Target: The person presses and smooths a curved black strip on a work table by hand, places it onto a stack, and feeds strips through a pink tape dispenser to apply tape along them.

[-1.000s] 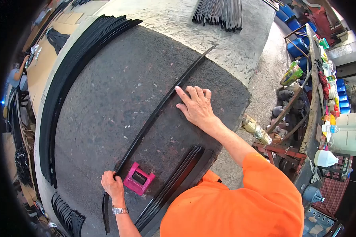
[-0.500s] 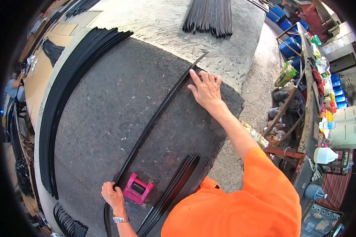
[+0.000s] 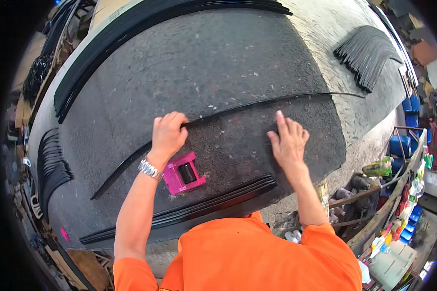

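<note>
A long, thin black strip [image 3: 257, 103] lies in a slight curve across the dark, rough mat [image 3: 218, 58], its far end reaching onto the pale tabletop. My left hand [image 3: 169, 133], a metal watch on its wrist, has its fingers curled closed around the strip left of the middle. My right hand [image 3: 290, 140] is just below the strip, apart from it, fingers stretched out and holding nothing. Beside my left wrist sits a magenta block with a black roller [image 3: 185, 173]. Several black strips [image 3: 213, 206] lie together along the mat's near edge.
A thick, curved bundle of black strips [image 3: 126, 30] runs along the far left. More strips are bunched at the right [image 3: 369, 54] and left [image 3: 52, 165] of the table. Blue containers [image 3: 399, 145] and a cluttered rack stand off the right edge.
The view has turned, so the strip now runs more sideways. My left hand has moved along the strip toward its middle. My right hand has come off the strip.
</note>
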`<state>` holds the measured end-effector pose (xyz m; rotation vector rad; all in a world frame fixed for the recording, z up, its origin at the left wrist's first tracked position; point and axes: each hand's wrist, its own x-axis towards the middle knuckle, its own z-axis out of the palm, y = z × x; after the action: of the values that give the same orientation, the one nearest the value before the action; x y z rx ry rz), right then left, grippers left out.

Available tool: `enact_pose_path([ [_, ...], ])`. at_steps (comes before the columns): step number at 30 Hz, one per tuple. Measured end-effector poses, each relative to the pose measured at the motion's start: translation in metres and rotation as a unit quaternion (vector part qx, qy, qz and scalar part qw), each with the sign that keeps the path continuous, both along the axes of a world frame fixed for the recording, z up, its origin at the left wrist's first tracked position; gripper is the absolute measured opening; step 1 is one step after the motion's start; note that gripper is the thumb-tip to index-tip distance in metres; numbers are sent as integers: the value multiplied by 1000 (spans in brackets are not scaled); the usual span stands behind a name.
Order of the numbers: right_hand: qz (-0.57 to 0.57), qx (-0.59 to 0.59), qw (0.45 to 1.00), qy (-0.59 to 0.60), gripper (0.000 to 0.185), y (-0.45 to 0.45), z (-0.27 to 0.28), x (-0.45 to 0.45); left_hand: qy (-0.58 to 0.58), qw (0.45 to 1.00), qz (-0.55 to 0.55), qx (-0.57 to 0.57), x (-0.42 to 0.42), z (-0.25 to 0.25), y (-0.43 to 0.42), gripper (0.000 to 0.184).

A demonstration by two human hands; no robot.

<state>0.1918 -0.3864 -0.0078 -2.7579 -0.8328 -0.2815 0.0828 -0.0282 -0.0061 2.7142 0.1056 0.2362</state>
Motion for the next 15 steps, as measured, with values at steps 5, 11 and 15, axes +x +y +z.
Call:
enact_pose_path([
  [5,49,26,998,31,68,27,3,-26,51,998,29,-33,1,3,5,16],
  [11,75,29,996,41,69,47,7,-37,72,994,85,-9,-62,17,55,20],
  [15,94,51,994,38,72,71,3,-29,105,985,138,-1,-115,13,84,21],
])
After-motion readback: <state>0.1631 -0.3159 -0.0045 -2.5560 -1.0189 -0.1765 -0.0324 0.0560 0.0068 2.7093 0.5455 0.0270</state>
